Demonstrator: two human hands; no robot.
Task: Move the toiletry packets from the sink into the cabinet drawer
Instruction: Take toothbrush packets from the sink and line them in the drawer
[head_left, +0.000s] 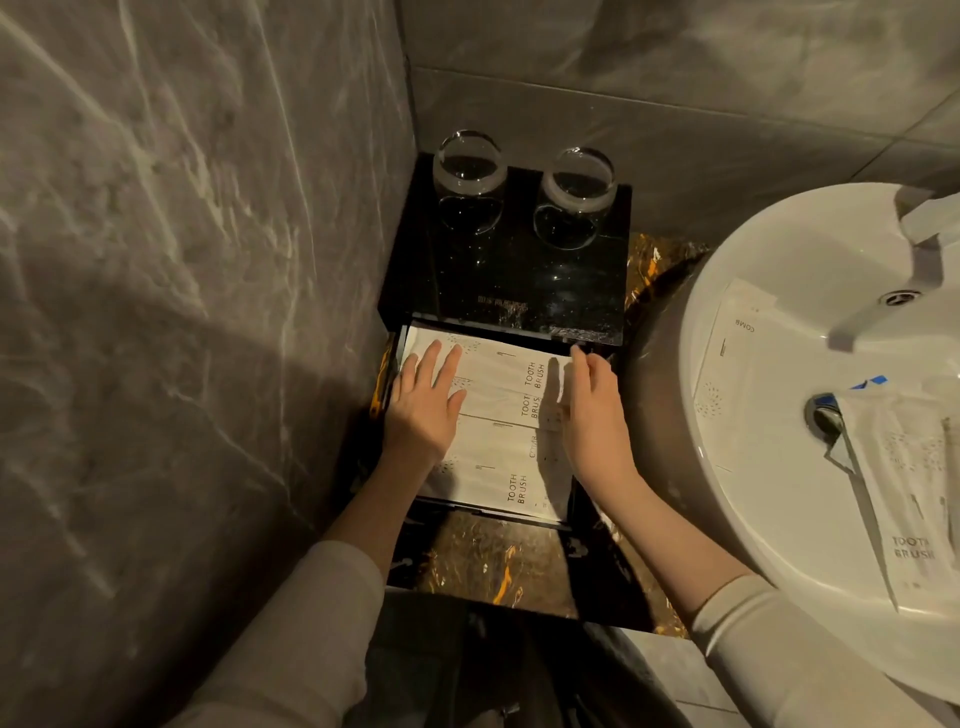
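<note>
Black glossy cabinet drawer (576, 512) is pulled open, with white paper toiletry packets (498, 447) stacked inside. Left hand (423, 405) lies flat on them, fingers straight; right hand (589, 402) pinches one packet's edge. White ceramic sink (727, 519) holds more packets (898, 467).

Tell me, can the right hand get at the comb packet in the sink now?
Probably yes. The right hand is at the drawer, beside the sink; the comb packet lies uncovered on the sink's near slope, with nothing between.
</note>
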